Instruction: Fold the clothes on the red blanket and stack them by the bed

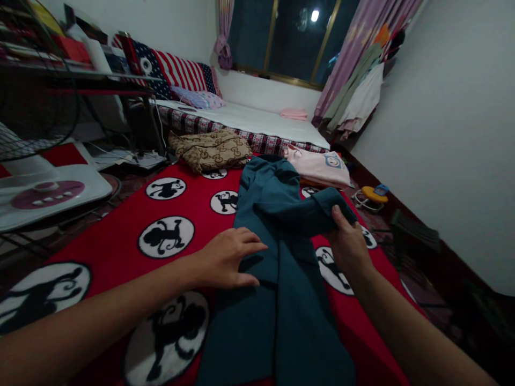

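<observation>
Across a red blanket (116, 257) is laid a teal garment (295, 279), probably light, soft and best taken by its edges, while above the blanket a raised end is gripped by the right hand (348, 238), the left hand (229, 256) being held loosely open.

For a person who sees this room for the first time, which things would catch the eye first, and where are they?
Probably the bright red blanket, with black figures in white circles, filling much of the foreground. Along its middle lies a teal garment, one end held up in the right hand. Beyond, at upper left, a stars-and-stripes cushion stands by the bed.
</observation>
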Action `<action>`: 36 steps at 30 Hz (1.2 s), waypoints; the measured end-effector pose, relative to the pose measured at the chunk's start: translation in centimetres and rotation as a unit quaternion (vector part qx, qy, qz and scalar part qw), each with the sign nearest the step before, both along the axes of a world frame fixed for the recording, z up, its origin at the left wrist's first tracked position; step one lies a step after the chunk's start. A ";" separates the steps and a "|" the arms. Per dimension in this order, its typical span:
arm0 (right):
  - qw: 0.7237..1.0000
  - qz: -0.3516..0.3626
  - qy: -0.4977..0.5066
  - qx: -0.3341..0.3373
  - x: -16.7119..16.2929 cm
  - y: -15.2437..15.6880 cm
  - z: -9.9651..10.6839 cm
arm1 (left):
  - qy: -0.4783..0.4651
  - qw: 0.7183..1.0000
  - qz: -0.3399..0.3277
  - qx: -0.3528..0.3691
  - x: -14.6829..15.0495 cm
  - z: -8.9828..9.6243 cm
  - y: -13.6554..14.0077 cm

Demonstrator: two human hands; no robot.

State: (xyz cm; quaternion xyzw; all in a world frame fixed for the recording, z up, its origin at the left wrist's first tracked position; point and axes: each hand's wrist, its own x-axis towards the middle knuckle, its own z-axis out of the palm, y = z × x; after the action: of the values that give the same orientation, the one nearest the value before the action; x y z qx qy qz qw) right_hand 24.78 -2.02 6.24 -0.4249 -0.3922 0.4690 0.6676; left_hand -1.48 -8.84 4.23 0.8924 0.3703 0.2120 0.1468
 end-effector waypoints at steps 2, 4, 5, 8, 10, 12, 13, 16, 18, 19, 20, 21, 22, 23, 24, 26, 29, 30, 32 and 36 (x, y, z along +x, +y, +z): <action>1.000 0.010 0.005 -0.015 0.2 0.1 -0.3 | 0.078 0.997 -0.005 0.015 0.8 0.0 -0.5; 0.999 0.021 -0.013 -0.033 0.4 -0.3 -1.0 | 0.118 0.993 0.008 0.014 1.4 -0.4 -0.5; 0.998 0.029 -0.030 -0.037 0.6 -0.5 -1.3 | 0.128 0.992 0.017 0.011 1.7 -0.6 -0.3; 0.994 0.043 -0.100 -0.023 1.0 -1.1 -1.5 | 0.119 0.992 0.036 0.005 2.7 -1.4 0.1; 0.986 0.036 -0.159 0.017 1.4 -1.6 -1.2 | 0.078 0.996 0.045 0.003 3.5 -1.6 -0.1; 0.966 0.045 -0.242 0.078 1.9 -2.1 -0.8 | 0.037 0.999 0.025 -0.006 4.2 -1.4 -0.7; 0.948 0.072 -0.288 0.118 2.3 -2.5 -0.7 | 0.024 1.000 -0.001 -0.013 4.4 -1.2 -1.2; 0.831 0.253 -0.435 0.239 3.7 -3.8 -0.6 | 0.004 0.994 -0.106 -0.040 3.8 -0.1 -2.3; 0.735 0.326 -0.523 0.283 5.1 -4.5 -0.9 | -0.010 0.989 -0.136 -0.066 2.1 0.4 -2.4; 0.704 0.325 -0.561 0.290 5.8 -4.7 -1.2 | -0.022 0.989 -0.128 -0.075 0.9 0.5 -2.2; 0.685 0.303 -0.594 0.292 6.7 -4.8 -1.5 | -0.035 0.991 -0.107 -0.075 -0.5 0.4 -1.7; 0.674 0.270 -0.620 0.296 7.5 -4.7 -1.8 | -0.045 0.994 -0.075 -0.064 -1.9 0.1 -1.0; 0.664 0.239 -0.641 0.302 8.3 -4.5 -2.2 | -0.048 0.997 -0.036 -0.041 -3.4 -0.4 -0.3; 0.649 0.214 -0.663 0.305 9.1 -4.2 -2.7 | -0.038 0.999 0.004 -0.009 -4.7 -0.9 0.6; 0.631 0.198 -0.685 0.306 9.8 -3.9 -3.2 | -0.021 0.999 0.036 0.022 -5.9 -1.6 1.5; 0.593 0.194 -0.718 0.307 10.6 -3.3 -4.0 | 0.017 0.996 0.058 0.066 -7.4 -2.6 3.0; 0.565 0.218 -0.731 0.314 10.1 -2.8 -4.7 | 0.056 0.995 0.008 0.080 -7.6 -3.0 4.6; 0.562 0.225 -0.728 0.320 9.6 -2.7 -4.7 | 0.065 0.994 -0.016 0.082 -7.2 -2.8 5.0; 0.552 0.254 -0.723 0.328 8.3 -2.4 -4.7 | 0.083 0.991 -0.071 0.083 -6.2 -2.2 5.4; 0.548 0.354 -0.685 0.325 6.0 -2.3 -4.6 | 0.089 0.977 -0.191 0.035 -4.4 -1.1 4.9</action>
State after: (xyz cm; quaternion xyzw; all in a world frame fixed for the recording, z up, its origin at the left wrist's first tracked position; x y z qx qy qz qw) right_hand 30.82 -4.35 1.63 -0.1984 -0.9748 0.0753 0.0692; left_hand -5.86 -3.91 3.13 0.9666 0.1970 0.1122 0.1196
